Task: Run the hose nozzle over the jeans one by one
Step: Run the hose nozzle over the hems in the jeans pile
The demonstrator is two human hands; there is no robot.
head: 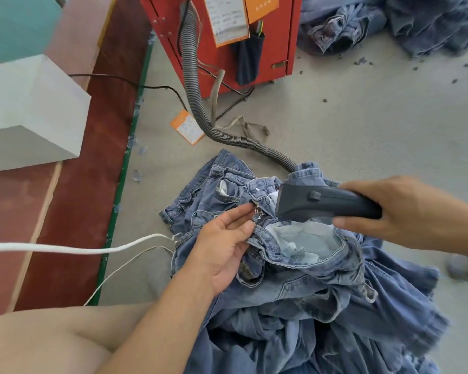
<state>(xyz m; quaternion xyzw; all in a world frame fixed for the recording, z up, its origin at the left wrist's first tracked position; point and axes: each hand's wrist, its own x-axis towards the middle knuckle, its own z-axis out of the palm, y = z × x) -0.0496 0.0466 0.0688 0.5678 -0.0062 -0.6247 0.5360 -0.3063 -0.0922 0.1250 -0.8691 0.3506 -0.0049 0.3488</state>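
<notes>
A pile of blue jeans [308, 279] lies on the floor in front of me, the top pair with its waistband spread open. My right hand [400, 211] grips the dark grey hose nozzle [319, 205], whose flat mouth points left at the fly area of the top pair. A grey ribbed hose [197, 103] runs from behind the jeans up to the red machine [227, 31]. My left hand [222, 247] pinches the waistband edge by the zipper between thumb and fingers, palm up.
A second heap of jeans [389, 25] lies at the back right. A white box [30, 112] stands on a red-brown platform at left. White cords [65, 248] cross the floor to the pile. An orange tag [187, 126] and denim scraps litter the grey floor.
</notes>
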